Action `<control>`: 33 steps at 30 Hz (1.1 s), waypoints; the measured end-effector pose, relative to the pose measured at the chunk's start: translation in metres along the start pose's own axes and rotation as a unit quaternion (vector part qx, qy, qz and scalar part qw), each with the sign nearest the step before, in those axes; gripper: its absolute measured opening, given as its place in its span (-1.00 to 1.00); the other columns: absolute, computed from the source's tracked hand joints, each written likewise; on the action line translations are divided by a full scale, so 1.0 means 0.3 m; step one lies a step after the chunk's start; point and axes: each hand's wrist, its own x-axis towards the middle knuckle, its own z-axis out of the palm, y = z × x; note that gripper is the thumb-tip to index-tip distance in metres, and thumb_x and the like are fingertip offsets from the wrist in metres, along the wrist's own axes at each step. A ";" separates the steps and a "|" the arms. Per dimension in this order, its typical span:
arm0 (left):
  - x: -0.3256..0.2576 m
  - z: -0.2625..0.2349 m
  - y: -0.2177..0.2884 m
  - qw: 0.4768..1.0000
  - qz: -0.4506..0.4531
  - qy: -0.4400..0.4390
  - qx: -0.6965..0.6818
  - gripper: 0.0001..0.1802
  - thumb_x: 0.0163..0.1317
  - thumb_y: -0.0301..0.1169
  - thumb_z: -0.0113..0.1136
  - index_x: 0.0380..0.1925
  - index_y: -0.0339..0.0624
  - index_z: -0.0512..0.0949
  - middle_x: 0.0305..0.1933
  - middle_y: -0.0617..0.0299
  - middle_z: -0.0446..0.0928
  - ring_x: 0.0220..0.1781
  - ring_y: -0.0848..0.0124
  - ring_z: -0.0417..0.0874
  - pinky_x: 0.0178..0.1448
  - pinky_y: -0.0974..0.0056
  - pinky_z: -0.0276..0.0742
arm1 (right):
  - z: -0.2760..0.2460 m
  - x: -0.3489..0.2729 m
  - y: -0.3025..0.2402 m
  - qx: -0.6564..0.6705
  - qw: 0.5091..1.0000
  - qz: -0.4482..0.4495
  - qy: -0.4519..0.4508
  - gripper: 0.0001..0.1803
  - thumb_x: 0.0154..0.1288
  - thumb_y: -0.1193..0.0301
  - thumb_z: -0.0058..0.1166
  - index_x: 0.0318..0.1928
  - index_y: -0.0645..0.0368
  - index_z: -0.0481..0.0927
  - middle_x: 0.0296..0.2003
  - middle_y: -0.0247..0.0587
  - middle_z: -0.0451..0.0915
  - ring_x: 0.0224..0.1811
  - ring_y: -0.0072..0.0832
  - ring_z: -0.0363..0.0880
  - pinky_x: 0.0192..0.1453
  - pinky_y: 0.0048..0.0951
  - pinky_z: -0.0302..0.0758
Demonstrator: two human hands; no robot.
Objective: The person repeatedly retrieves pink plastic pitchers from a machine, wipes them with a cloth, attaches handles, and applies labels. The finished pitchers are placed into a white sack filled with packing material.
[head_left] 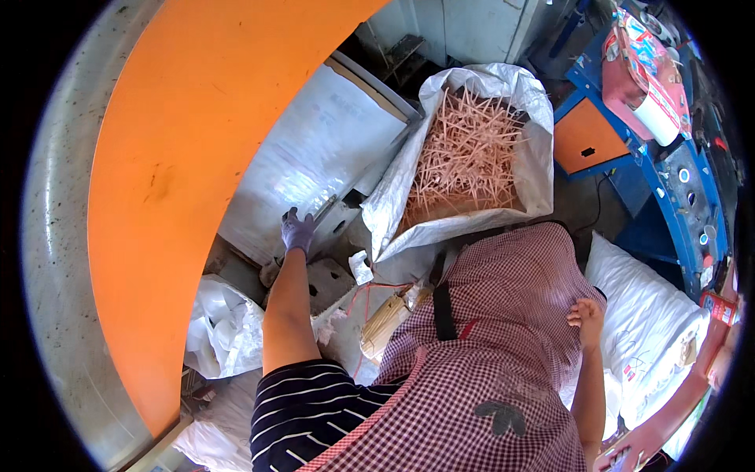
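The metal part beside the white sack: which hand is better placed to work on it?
Probably the left. The gloved left hand already rests on the metal part, while the bare right hand stays at the checked apron, far from it.

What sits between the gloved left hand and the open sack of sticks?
In the head view, a grey metal machine part lies between the left hand and the white sack of thin pale sticks; the sack's folded rim begins just beyond it.

Left hand [297, 230], in a purple-grey glove, sits left of frame centre, arm extended, fingers resting on the grey metal bracket [334, 214] at the edge of a white plastic-wrapped block [314, 149]. Right hand [588, 316], bare, lies at right of centre, loosely curled against the checked apron [503, 330].
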 end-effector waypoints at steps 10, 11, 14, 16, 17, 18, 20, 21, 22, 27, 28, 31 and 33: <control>0.013 0.032 -0.097 0.994 0.022 -0.030 0.099 -0.27 0.06 -0.11 0.22 0.25 -0.13 0.38 0.27 -0.05 0.38 0.27 0.03 0.42 0.30 0.01 0.37 | -0.045 0.060 0.083 -0.097 0.989 -0.111 -0.028 -0.75 0.47 0.31 -0.01 -0.06 0.26 0.50 -0.35 -0.19 0.58 -0.46 -0.47 0.63 -0.45 -0.53 0.60; 0.006 0.046 -0.133 0.994 0.014 -0.074 0.074 -0.24 0.05 -0.14 0.25 0.29 -0.10 0.33 0.25 -0.04 0.40 0.25 0.02 0.44 0.29 0.00 0.38 | -0.030 0.044 0.042 -0.052 0.997 -0.049 -0.025 -0.74 0.46 0.30 -0.01 -0.06 0.26 0.50 -0.35 -0.19 0.58 -0.46 -0.47 0.62 -0.45 -0.53 0.60; -0.055 0.024 -0.102 0.996 0.015 0.029 0.080 -0.20 -0.01 -0.23 0.30 0.30 -0.10 0.29 0.29 -0.01 0.35 0.33 0.01 0.34 0.35 0.01 0.32 | -0.008 0.012 -0.007 -0.004 1.000 0.017 -0.014 -0.74 0.46 0.29 0.00 -0.05 0.26 0.50 -0.36 -0.19 0.58 -0.47 -0.47 0.62 -0.45 -0.52 0.60; -0.039 -0.013 -0.124 0.990 0.051 0.058 0.116 -0.12 -0.09 -0.26 0.37 0.31 -0.10 0.26 0.34 0.03 0.28 0.41 0.04 0.21 0.41 0.01 0.23 | -0.008 0.001 0.001 -0.008 1.000 0.017 -0.011 -0.74 0.46 0.30 0.00 -0.05 0.26 0.50 -0.36 -0.19 0.58 -0.47 -0.46 0.62 -0.45 -0.52 0.60; 0.016 0.010 -0.178 0.990 0.059 0.104 0.071 -0.18 -0.11 -0.26 0.40 0.24 -0.09 0.35 0.32 0.05 0.32 0.36 0.06 0.32 0.36 0.07 0.32 | -0.007 0.003 0.001 -0.013 1.000 0.013 -0.011 -0.75 0.46 0.32 0.00 -0.05 0.27 0.49 -0.36 -0.17 0.58 -0.47 -0.46 0.62 -0.45 -0.51 0.60; 0.067 0.002 -0.222 0.993 0.049 0.066 0.079 -0.27 -0.12 -0.24 0.41 0.16 -0.07 0.45 0.26 0.05 0.39 0.27 0.06 0.41 0.30 0.10 0.39 | -0.009 0.005 0.001 -0.019 1.000 0.011 -0.012 -0.76 0.46 0.34 -0.01 -0.05 0.27 0.49 -0.36 -0.16 0.59 -0.47 -0.45 0.62 -0.45 -0.50 0.60; 0.177 -0.018 -0.229 0.993 0.028 -0.029 0.109 -0.52 -0.10 -0.15 0.41 -0.12 -0.03 0.65 0.08 0.01 0.56 0.02 0.04 0.62 0.11 0.12 0.55 | -0.014 -0.015 0.005 -0.031 0.999 0.012 -0.001 -0.77 0.46 0.35 -0.01 -0.06 0.27 0.49 -0.36 -0.16 0.59 -0.48 -0.46 0.62 -0.45 -0.50 0.59; 0.247 -0.006 -0.275 0.984 0.026 -0.131 0.116 -0.54 -0.09 -0.04 0.39 -0.18 0.01 0.68 0.09 -0.01 0.58 0.02 0.00 0.63 0.10 0.07 0.55 | -0.017 -0.011 -0.009 -0.037 0.999 0.014 -0.001 -0.77 0.46 0.35 -0.02 -0.06 0.27 0.50 -0.37 -0.18 0.59 -0.48 -0.46 0.61 -0.45 -0.50 0.59; 0.301 0.038 -0.406 0.968 0.048 -0.177 0.173 -0.47 -0.10 0.00 0.39 -0.13 0.00 0.66 0.14 -0.01 0.56 0.09 0.01 0.60 0.14 0.06 0.53 | -0.020 0.008 -0.033 -0.044 0.999 0.017 -0.016 -0.78 0.46 0.35 -0.02 -0.07 0.27 0.50 -0.37 -0.19 0.58 -0.49 -0.47 0.61 -0.44 -0.50 0.59; 0.339 0.006 -0.387 0.969 0.088 -0.133 0.187 0.10 -0.17 0.20 0.39 0.36 -0.11 0.28 0.37 -0.01 0.34 0.41 0.11 0.32 0.47 0.10 0.19 | 0.001 -0.033 -0.035 -0.044 0.999 0.011 0.014 -0.83 0.44 0.43 -0.05 -0.08 0.26 0.50 -0.40 -0.20 0.58 -0.49 -0.50 0.59 -0.44 -0.53 0.57; 0.324 -0.071 -0.270 0.972 0.070 -0.111 0.193 0.18 -0.21 0.22 0.41 0.40 -0.07 0.18 0.44 -0.02 0.22 0.47 0.08 0.22 0.48 0.02 0.14 | 0.014 -0.062 -0.018 -0.043 0.999 0.008 0.032 -0.84 0.44 0.44 -0.05 -0.09 0.26 0.51 -0.40 -0.20 0.58 -0.49 -0.50 0.59 -0.44 -0.54 0.56; 0.218 -0.287 -0.122 0.975 -0.035 -0.057 0.213 0.29 -0.24 0.24 0.43 0.46 0.01 0.01 0.51 -0.02 0.05 0.52 0.04 0.07 0.48 -0.16 0.05 | 0.028 -0.072 -0.014 -0.054 0.998 -0.004 0.028 -0.85 0.43 0.47 -0.06 -0.09 0.26 0.50 -0.39 -0.19 0.58 -0.48 -0.50 0.59 -0.45 -0.54 0.54; 0.207 -0.331 -0.150 0.969 -0.083 -0.016 0.233 0.23 -0.20 0.22 0.42 0.43 -0.01 0.04 0.49 -0.02 0.08 0.50 0.04 0.09 0.46 -0.17 0.07 | 0.036 -0.062 -0.014 -0.047 0.999 0.013 0.019 -0.85 0.43 0.48 -0.06 -0.09 0.26 0.51 -0.39 -0.18 0.58 -0.48 -0.49 0.59 -0.46 -0.54 0.54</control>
